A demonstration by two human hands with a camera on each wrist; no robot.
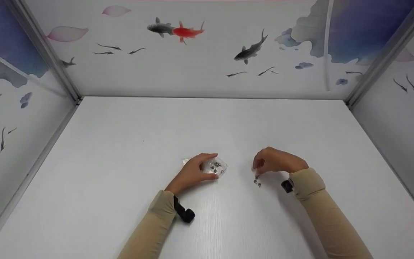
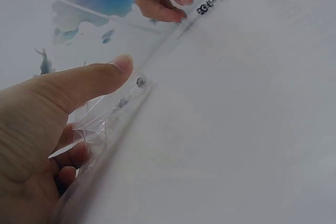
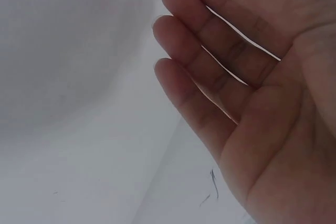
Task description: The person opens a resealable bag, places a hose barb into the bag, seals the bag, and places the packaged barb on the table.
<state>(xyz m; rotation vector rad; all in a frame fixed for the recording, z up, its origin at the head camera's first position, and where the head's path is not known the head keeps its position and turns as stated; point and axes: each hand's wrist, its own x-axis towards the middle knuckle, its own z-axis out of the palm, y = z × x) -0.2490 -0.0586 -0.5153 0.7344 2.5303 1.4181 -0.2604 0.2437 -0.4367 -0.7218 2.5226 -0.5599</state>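
Note:
A clear plastic bag with small shiny metal pieces inside lies on the white table. My left hand holds it from the left, thumb on the near side and fingers on the far side. In the left wrist view the crinkled plastic shows between thumb and fingers. To the right, several small metal pieces sit close together on the table. The fingertips of my right hand are right by them, bent downward. The left wrist view shows that thumb and forefinger apart, nothing visible between them.
White panels printed with fish and blue shapes stand at the back and both sides of the table. A black strap end hangs from the left wrist, and a black piece from the right.

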